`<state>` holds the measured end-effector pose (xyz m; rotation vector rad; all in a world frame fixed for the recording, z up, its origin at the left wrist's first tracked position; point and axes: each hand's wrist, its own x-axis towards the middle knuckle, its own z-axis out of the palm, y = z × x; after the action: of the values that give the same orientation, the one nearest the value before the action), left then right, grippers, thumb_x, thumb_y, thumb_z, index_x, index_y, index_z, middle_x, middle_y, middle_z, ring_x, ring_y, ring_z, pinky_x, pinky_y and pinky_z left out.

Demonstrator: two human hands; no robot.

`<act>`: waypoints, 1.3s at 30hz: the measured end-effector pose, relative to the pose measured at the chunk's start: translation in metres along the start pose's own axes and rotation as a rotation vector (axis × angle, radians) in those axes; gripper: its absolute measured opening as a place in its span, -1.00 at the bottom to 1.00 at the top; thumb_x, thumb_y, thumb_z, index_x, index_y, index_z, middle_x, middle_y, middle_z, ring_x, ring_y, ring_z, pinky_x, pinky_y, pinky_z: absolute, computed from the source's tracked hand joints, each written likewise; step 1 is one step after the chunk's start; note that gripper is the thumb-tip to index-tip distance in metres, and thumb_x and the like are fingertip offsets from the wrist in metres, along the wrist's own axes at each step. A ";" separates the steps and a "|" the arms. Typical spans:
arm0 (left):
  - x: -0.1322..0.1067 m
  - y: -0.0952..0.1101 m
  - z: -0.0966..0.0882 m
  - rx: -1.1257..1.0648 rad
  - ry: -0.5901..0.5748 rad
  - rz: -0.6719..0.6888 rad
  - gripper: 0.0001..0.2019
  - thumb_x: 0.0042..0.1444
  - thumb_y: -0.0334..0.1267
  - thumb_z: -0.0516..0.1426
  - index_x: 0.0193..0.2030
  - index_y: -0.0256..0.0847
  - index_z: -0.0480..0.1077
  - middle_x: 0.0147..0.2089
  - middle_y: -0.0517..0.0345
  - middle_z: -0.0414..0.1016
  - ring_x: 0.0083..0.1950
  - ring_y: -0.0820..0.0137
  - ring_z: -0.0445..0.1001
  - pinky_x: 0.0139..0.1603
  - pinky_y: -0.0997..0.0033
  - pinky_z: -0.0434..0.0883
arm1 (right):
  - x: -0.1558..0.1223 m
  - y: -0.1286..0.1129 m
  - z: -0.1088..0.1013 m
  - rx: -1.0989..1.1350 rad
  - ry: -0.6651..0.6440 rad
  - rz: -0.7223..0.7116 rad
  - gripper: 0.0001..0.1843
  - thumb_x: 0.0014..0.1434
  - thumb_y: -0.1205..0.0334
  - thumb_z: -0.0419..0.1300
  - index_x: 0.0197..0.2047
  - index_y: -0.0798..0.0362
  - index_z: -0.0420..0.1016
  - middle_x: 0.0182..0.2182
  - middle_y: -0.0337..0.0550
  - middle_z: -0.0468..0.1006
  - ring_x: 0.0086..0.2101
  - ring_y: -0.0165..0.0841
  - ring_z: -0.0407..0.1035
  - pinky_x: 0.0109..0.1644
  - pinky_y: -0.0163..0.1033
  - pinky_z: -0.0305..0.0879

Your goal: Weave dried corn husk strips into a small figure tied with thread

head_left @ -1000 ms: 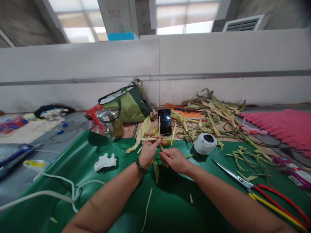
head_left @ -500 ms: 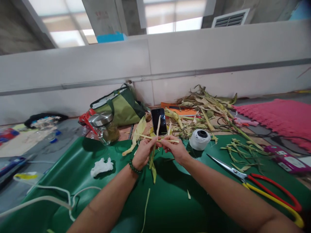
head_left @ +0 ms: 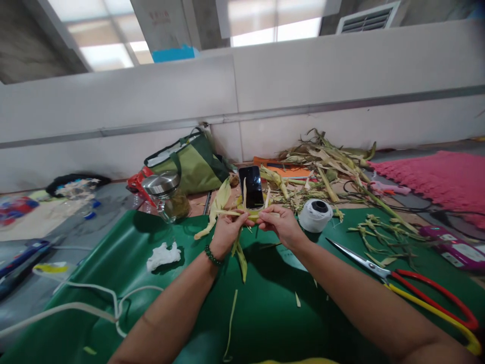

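Observation:
Strips of pale corn husk are pinched between my two hands above the green mat; some point up, some sideways, and a few hang down. My left hand, with a dark green bead bracelet at the wrist, is closed on the strips where they cross. Fingers of my right hand pinch the strips just to the right, close to the left fingertips. Directly behind the hands a black phone leans upright. A spool of white thread stands right of my right hand.
Large scissors with red and yellow handles lie at right, by husk scraps. A lidded glass jar, green bag and crumpled white tissue are at left. Dried husks pile up behind. A white cord crosses the mat.
My right hand has shifted slightly along the strips, its fingers now more drawn together. The whole view has moved a little; the surrounding things stay where they were.

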<state>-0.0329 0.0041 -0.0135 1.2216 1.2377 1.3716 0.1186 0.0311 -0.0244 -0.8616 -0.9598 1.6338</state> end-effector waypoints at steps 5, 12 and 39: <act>-0.001 -0.001 -0.001 0.073 -0.006 0.045 -0.77 -0.07 -0.14 0.25 -0.53 -0.29 0.51 -0.53 0.04 0.58 -0.37 0.30 0.52 -0.18 0.32 0.43 | 0.006 -0.006 -0.006 0.030 0.076 -0.060 -0.57 -0.44 0.08 0.51 -0.52 0.12 0.47 -0.66 -0.26 0.55 -0.69 -0.56 0.32 -0.61 -0.48 0.25; 0.002 -0.001 -0.004 -0.005 0.026 0.044 -0.74 -0.11 -0.10 0.26 -0.58 -0.28 0.49 -0.53 0.03 0.57 -0.38 0.33 0.50 -0.20 0.34 0.42 | 0.007 -0.006 -0.009 -0.084 0.026 -0.100 -0.58 -0.33 0.01 0.46 -0.48 0.10 0.47 -0.59 -0.21 0.56 -0.64 -0.48 0.35 -0.52 -0.34 0.31; 0.000 -0.014 0.001 0.304 -0.086 0.034 -0.67 0.04 -0.16 0.09 -0.67 -0.25 0.38 -0.64 0.16 0.40 -0.59 0.47 0.29 -0.51 0.50 0.23 | -0.018 0.004 0.002 -0.657 -0.079 -0.496 -0.87 0.11 0.13 0.20 -0.34 0.01 0.47 -0.43 -0.16 0.59 -0.40 -0.29 0.50 -0.32 -0.25 0.38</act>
<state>-0.0314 0.0054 -0.0275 1.5002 1.4045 1.1698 0.1190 0.0127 -0.0261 -0.8883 -1.6613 0.9322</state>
